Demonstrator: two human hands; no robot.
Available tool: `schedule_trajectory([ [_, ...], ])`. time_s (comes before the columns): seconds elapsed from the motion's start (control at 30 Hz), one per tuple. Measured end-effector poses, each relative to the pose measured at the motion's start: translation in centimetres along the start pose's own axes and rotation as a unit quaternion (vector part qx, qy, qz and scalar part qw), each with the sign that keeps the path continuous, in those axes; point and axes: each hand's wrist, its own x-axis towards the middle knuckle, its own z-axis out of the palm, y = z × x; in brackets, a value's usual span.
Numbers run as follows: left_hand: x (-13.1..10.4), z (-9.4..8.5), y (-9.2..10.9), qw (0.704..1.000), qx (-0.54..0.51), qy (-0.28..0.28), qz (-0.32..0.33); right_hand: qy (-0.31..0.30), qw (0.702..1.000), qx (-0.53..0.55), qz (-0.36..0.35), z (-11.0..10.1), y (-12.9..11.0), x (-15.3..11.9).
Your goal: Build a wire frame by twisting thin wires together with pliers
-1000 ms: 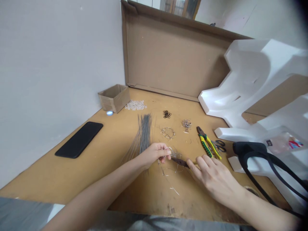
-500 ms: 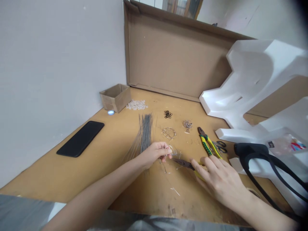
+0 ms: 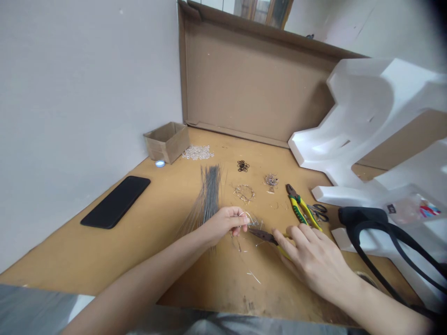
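Note:
Between the thumb and fingers of my left hand (image 3: 228, 219) is a thin, curved piece of wire (image 3: 250, 217). My right hand (image 3: 307, 253) is closed around the yellow handles of needle-nose pliers (image 3: 263, 235), whose dark jaws point left, close to my left fingertips. Whether the jaws touch the wire I cannot tell. A bundle of straight grey wires (image 3: 211, 193) lies beside and partly under my left hand. Loose wire scraps (image 3: 253, 277) lie on the table below the pliers. Behind my hands is a small heap of bent wire pieces (image 3: 244, 193).
Combination pliers (image 3: 299, 209) and scissors (image 3: 319, 212) lie right of centre. Black rings (image 3: 242, 166), a small metal pile (image 3: 271, 180) and clear beads (image 3: 198, 152) sit farther back. A cardboard box (image 3: 167, 142), phone (image 3: 117, 202) and white foam (image 3: 363, 102) flank the table.
The pliers in my right hand have shifted slightly left, nearer to my left fingertips. My left hand holds the wire in nearly the same place.

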Motion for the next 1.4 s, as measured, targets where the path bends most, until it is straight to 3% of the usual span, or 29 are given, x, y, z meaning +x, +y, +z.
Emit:
schedule_trajectory([
  [0.43, 0.0, 0.2, 0.2, 1.000, -0.002, -0.004, -0.012, 0.008, 0.999, -0.022, -0.037, 0.1, 0.1, -0.3],
  [0.6, -0.1, 0.7, 0.5, 0.999, 0.048, 0.017, 0.008, 0.013, 0.999, 0.040, 0.033, 0.5, 0.1, -0.4],
  [0.77, -0.4, 1.1, 1.0, 0.995, 0.098, 0.001, 0.004, -0.005, 0.990, 0.110, 0.093, 0.9, 0.0, -0.6],
  [0.97, -1.0, 1.6, 1.6, 0.978, 0.202, 0.015, 0.041, -0.068, 0.965, 0.208, 0.143, 0.6, -0.2, -0.4],
  [1.07, -1.5, 1.8, 1.9, 0.966, 0.244, 0.012, 0.080, -0.122, 0.922, 0.322, 0.178, 0.2, 0.1, 0.1],
  [1.2, -1.7, 1.7, 2.2, 0.958, 0.262, -0.012, 0.117, -0.196, 0.807, 0.518, 0.204, 0.0, 0.9, 0.7],
  [1.3, -1.7, 1.6, 2.2, 0.971, 0.219, -0.049, 0.080, -0.237, 0.725, 0.608, 0.220, 0.2, 1.4, 1.0],
  [1.4, -1.6, 1.6, 2.2, 0.980, 0.180, -0.066, 0.047, -0.261, 0.675, 0.651, 0.229, 0.2, 1.8, 1.3],
])
